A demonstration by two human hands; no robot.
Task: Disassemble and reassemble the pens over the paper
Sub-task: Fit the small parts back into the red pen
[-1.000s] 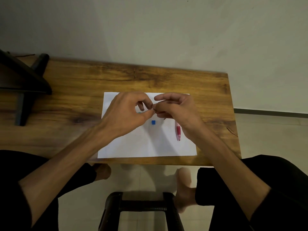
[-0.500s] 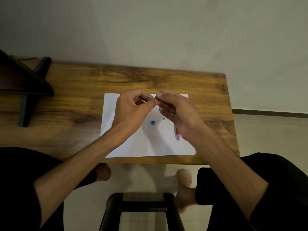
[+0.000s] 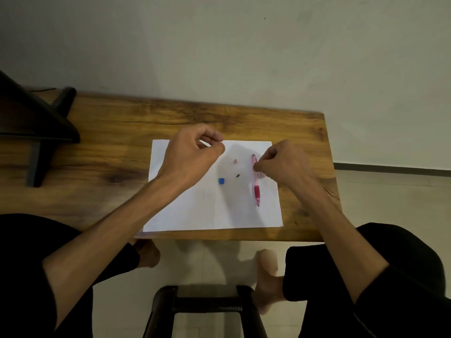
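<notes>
Pen parts spread over the paper, both hands working above them.

I see the wooden tabletop (image 3: 109, 132) carrying the white paper (image 3: 195, 211). My left hand (image 3: 189, 158) hovers over the sheet's far left, fingers curled with thumb to forefinger; I cannot tell whether it pinches anything. My right hand (image 3: 284, 162) pinches something thin right beside the pink pen (image 3: 255, 180), which lies lengthwise on the paper's right side. Between the hands lie a blue cap (image 3: 221, 181), a small pink piece (image 3: 235, 161) and a tiny dark piece (image 3: 238, 175). I judge the pen light, stiff and smooth; gripping the rubbery lower barrel seems surest, and the tiny pieces could roll.
</notes>
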